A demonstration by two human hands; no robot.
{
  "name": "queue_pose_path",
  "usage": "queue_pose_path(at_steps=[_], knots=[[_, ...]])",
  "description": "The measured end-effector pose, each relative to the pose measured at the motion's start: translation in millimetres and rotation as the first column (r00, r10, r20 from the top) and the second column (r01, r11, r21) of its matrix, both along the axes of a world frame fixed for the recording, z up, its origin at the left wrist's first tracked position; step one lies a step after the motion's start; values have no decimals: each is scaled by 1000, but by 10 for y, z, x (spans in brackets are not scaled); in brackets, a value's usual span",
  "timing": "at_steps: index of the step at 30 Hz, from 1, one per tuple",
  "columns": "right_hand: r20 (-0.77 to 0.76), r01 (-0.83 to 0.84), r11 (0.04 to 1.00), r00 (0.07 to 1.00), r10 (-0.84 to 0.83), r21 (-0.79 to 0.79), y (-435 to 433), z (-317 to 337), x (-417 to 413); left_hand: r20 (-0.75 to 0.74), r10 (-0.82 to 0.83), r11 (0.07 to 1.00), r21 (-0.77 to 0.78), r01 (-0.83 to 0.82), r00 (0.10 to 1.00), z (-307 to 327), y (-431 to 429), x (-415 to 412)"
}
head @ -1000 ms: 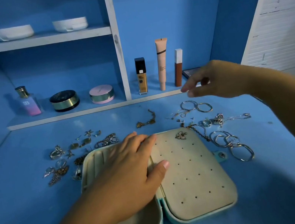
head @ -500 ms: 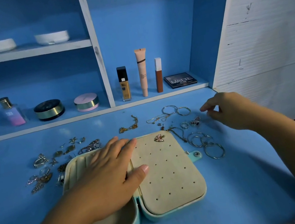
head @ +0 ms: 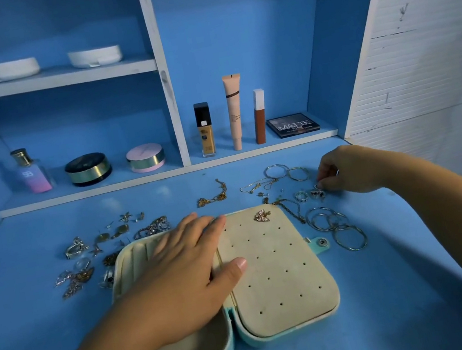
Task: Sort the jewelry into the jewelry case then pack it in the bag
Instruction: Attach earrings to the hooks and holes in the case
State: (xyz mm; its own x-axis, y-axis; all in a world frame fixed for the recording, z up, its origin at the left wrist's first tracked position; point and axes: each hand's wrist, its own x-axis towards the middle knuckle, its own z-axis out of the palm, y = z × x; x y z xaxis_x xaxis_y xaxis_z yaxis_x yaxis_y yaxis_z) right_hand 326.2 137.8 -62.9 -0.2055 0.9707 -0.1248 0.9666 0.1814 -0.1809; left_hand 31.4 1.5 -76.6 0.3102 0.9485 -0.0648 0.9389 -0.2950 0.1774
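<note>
An open mint jewelry case (head: 285, 288) with cream lining lies on the blue desk. A butterfly earring (head: 262, 215) is pinned at the top of its perforated right panel. My left hand (head: 185, 274) rests flat over the case's left half, thumb on the hinge. To the right, my right hand (head: 351, 168) has its fingers curled down and pinches a small silver piece (head: 318, 186) beside two rings (head: 301, 196). Silver hoops (head: 336, 227) lie right of the case, a gold chain (head: 213, 197) behind it, and several earrings and charms (head: 85, 260) to its left. No bag is in view.
Behind the desk, a low shelf holds a perfume bottle (head: 30, 173), two round compacts (head: 88, 169), three makeup tubes (head: 236, 112) and a palette (head: 293, 124). Two white dishes (head: 7, 70) sit on the upper shelf. A white panel (head: 423, 51) stands at the right.
My right hand has come down from near the shelf to the rings at the right and curled onto a small piece. The view shifted right. My left hand stayed on the case.
</note>
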Motion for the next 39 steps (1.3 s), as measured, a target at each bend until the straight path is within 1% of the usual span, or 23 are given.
queue_pose_path(at_steps=[5,8,12,15,21,26,31,34,37,39], knots=[[23,-27,1000,999,27,-13,1,20,-15,-8,-2,1000,4,2,1000,-8,-2,-3],[-4,-42,999,999,42,-7,-35,30,-8,-5,-4,1000,8,4,1000,-12,1,-3],[-41,-39,998,998,41,48,-46,-10,-4,-2,-5,1000,12,5,1000,-16,5,-5],[-82,-42,999,996,45,28,-28,-31,11,7,-6,1000,3,6,1000,-14,12,-8],[-238,-42,999,971,37,-15,-38,20,46,16,-6,1000,19,6,1000,-23,6,-12],[-415,-23,998,910,-6,-64,-129,167,-41,34,-4,1000,28,3,999,-40,9,-15],[-558,-192,974,825,95,-119,-355,338,-425,89,-17,997,79,10,996,-66,36,-31],[-637,-309,938,757,144,-155,-535,353,-661,183,-15,991,137,-11,983,-62,42,-29],[-680,-384,906,714,170,-177,-672,294,-809,275,-2,982,183,-50,961,-57,59,-23],[-673,-393,902,718,177,-182,-722,233,-869,296,6,980,187,-64,955,-71,74,-22]])
